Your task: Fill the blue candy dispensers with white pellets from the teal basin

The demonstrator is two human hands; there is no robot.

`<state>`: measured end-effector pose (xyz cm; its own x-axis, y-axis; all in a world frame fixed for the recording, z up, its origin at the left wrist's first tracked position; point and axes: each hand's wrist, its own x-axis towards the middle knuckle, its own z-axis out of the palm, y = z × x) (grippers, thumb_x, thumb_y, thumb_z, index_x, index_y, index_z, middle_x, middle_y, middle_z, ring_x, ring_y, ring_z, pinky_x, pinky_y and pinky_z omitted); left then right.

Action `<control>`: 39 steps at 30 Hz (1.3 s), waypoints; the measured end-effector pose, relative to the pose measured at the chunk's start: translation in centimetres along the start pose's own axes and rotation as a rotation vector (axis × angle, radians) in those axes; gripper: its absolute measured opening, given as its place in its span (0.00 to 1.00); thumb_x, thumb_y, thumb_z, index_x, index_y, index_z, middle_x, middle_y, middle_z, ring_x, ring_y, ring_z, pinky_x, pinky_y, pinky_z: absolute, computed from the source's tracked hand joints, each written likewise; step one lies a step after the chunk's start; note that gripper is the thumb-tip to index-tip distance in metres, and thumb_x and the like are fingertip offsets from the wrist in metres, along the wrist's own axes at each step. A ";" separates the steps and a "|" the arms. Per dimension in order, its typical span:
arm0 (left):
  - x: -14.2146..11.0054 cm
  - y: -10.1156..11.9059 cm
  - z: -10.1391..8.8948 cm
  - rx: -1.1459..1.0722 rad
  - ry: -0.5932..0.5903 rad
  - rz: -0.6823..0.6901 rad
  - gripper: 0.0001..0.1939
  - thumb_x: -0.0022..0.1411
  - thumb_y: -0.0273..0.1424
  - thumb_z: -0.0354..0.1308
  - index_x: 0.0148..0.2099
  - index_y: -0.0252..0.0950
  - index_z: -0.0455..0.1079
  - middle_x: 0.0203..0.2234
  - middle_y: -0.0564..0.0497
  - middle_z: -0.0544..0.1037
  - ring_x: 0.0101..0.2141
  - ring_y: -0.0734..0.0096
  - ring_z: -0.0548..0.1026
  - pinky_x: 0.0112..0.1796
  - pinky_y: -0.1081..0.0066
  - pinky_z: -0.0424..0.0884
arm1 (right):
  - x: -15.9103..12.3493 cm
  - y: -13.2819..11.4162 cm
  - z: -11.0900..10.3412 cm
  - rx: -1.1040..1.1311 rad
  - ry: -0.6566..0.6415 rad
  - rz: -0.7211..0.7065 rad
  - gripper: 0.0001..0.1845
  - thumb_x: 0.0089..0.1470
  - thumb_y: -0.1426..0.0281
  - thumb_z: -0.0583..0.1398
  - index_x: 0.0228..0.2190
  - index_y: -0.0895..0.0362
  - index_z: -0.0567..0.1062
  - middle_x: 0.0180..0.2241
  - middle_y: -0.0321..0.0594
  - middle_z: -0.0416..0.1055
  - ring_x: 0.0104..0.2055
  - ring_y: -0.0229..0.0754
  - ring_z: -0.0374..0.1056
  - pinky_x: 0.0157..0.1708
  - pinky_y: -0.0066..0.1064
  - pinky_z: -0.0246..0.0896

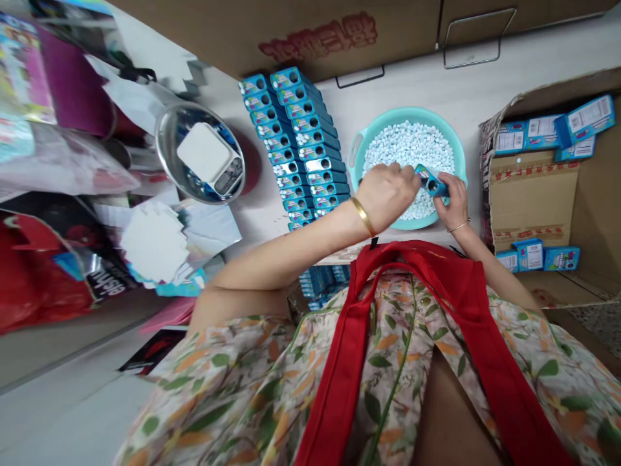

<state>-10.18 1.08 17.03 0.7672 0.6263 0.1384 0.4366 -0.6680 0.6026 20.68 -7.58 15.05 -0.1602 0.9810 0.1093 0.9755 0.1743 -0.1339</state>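
Observation:
My right hand [453, 200] grips a small blue printed box [431, 183], tilted, with a dark round hole in the face turned up. Close by its left end, my left hand [391, 194] is closed with the fingers curled down; whatever they hold is hidden. Both hands are over a turquoise plastic basin [412, 111] holding many small white and pale blue pellets [412, 144]. To the left, two rows of similar blue boxes [305, 139] stand on the white table, their holed ends facing up.
A metal bowl [160, 152] with a white device [206, 152] in it stands left of the rows. At the right, an open cardboard carton [531, 194] holds several blue boxes [589, 120]. A large carton [310, 32] borders the far side. Bags and papers [155, 243] crowd the left.

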 end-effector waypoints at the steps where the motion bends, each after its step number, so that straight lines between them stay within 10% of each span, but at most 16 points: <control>1: 0.4 -1.3 1.0 -0.010 0.012 -0.047 0.21 0.79 0.24 0.41 0.57 0.35 0.75 0.47 0.37 0.81 0.49 0.53 0.79 0.45 0.60 0.74 | 0.0 0.1 -0.1 0.011 0.007 0.008 0.24 0.66 0.59 0.57 0.60 0.50 0.70 0.60 0.50 0.78 0.65 0.58 0.74 0.71 0.64 0.66; 7: 6.7 -8.6 13.4 -0.168 0.016 -0.259 0.21 0.78 0.23 0.43 0.64 0.35 0.71 0.61 0.34 0.76 0.59 0.51 0.75 0.56 0.56 0.73 | 0.2 1.1 -1.5 0.081 0.126 0.106 0.26 0.68 0.52 0.59 0.62 0.48 0.70 0.59 0.49 0.77 0.62 0.56 0.76 0.66 0.61 0.72; 11: 9.4 -6.5 19.5 -0.289 -0.078 -0.188 0.25 0.78 0.22 0.39 0.66 0.31 0.70 0.63 0.33 0.75 0.64 0.49 0.71 0.60 0.55 0.71 | 0.5 1.9 -1.6 0.144 0.203 0.203 0.32 0.65 0.46 0.63 0.61 0.50 0.70 0.56 0.46 0.76 0.59 0.53 0.77 0.65 0.59 0.74; 16: 8.7 -2.7 21.4 -0.529 -0.075 -0.076 0.28 0.71 0.21 0.45 0.70 0.29 0.67 0.65 0.33 0.74 0.63 0.52 0.73 0.63 0.55 0.70 | 1.0 2.8 -1.2 0.209 0.214 0.251 0.35 0.65 0.45 0.63 0.62 0.52 0.68 0.56 0.47 0.74 0.62 0.53 0.75 0.67 0.59 0.71; 22: 5.7 -3.7 19.2 -0.769 0.028 0.059 0.21 0.73 0.33 0.53 0.64 0.34 0.69 0.57 0.34 0.78 0.52 0.54 0.78 0.57 0.56 0.74 | 1.0 3.3 -2.0 0.173 0.231 0.184 0.34 0.66 0.45 0.62 0.63 0.51 0.67 0.55 0.47 0.73 0.60 0.51 0.75 0.65 0.57 0.73; 30: 0.9 -5.6 8.8 -0.516 0.125 0.147 0.18 0.74 0.31 0.52 0.62 0.35 0.71 0.53 0.38 0.78 0.52 0.55 0.77 0.54 0.57 0.75 | 0.6 1.0 -2.5 -0.017 0.074 0.094 0.24 0.67 0.56 0.58 0.60 0.51 0.72 0.59 0.51 0.77 0.62 0.58 0.74 0.66 0.62 0.70; 39: 0.4 1.7 0.9 -0.078 0.008 -0.006 0.19 0.77 0.23 0.46 0.60 0.30 0.74 0.50 0.34 0.78 0.49 0.53 0.80 0.45 0.60 0.75 | 0.2 -0.3 0.4 -0.019 -0.046 0.037 0.24 0.65 0.61 0.56 0.59 0.50 0.73 0.61 0.50 0.78 0.66 0.57 0.73 0.74 0.66 0.60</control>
<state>-8.67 -0.21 17.39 0.7609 0.6335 0.1405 0.4029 -0.6310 0.6630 20.27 -7.41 14.68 -0.1306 0.9897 0.0592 0.9835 0.1368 -0.1183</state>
